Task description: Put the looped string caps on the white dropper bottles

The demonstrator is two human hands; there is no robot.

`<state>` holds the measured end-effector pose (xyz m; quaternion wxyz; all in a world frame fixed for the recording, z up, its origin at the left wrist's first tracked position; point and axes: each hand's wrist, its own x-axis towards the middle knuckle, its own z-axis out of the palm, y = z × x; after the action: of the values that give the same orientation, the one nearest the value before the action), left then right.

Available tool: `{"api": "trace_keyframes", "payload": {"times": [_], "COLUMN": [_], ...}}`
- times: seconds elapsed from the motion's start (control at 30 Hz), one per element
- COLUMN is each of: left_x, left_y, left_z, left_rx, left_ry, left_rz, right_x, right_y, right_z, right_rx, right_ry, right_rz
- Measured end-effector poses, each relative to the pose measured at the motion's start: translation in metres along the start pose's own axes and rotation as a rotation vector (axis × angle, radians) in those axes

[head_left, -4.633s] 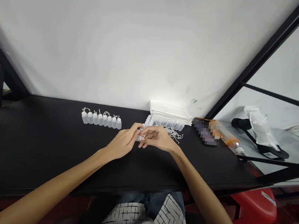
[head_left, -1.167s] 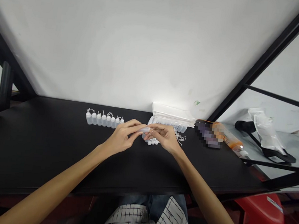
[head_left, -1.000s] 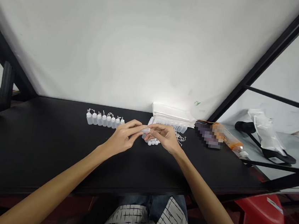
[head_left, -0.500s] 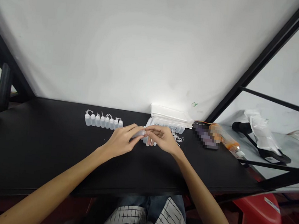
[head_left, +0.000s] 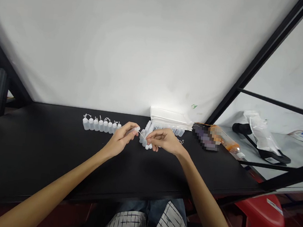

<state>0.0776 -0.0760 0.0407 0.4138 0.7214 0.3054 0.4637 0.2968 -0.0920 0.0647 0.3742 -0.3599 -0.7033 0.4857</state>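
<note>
Two bare hands over a flat matte-black tabletop (head_left: 54, 157). L hand (head_left: 120, 139): narrow grip, small translucent-white plastic bottle (head_left: 137, 129) btwn thumb & fingers, capped end pointing R, body mostly hidden by hand. R hand (head_left: 164, 140): fingertips pinched on thin white cord (head_left: 142, 134) running up-L toward the bottle's cap; can't tell if attached. Bottle's held above table, btwn row of upright translucent bottles w/ white caps & cords (head_left: 101, 126) to the L & cluster of similar translucent bottles (head_left: 149, 127), partly behind R hand. Stack of flat white sheets (head_left: 170, 116) by pale grey wall (head_left: 120, 45). Further R: pixelated dark flat item (head_left: 205, 139), nr it a clear-and-orange plastic bottle (head_left: 228, 140) lying down. Red plastic stool (head_left: 262, 213) lower R.
</note>
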Motion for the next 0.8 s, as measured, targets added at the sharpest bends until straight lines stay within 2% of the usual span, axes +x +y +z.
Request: {"api": "trace_keyframes", "payload": {"times": [0.1, 0.2, 0.5, 0.63, 0.8], "left_x": [0.001, 0.001, 0.000, 0.002, 0.004], "left_y": [0.003, 0.006, 0.005, 0.006, 0.004], "left_z": [0.003, 0.006, 0.008, 0.004, -0.004], "left_rx": [-0.241, -0.350, -0.162, -0.062, 0.060], "left_ry": [0.027, -0.003, -0.009, 0.016, 0.037], "left_rz": [-0.095, -0.146, -0.154, -0.207, -0.209], "right_x": [0.004, 0.007, 0.008, 0.006, 0.000], "right_y": [0.004, 0.006, 0.010, 0.006, 0.000], "right_z": [0.014, 0.024, 0.033, 0.024, -0.006], "right_rx": [0.012, 0.013, 0.051, -0.038, -0.221], "right_ry": [-0.050, -0.054, -0.059, -0.064, 0.100], "right_rz": [0.001, 0.018, 0.004, -0.002, 0.052]}}
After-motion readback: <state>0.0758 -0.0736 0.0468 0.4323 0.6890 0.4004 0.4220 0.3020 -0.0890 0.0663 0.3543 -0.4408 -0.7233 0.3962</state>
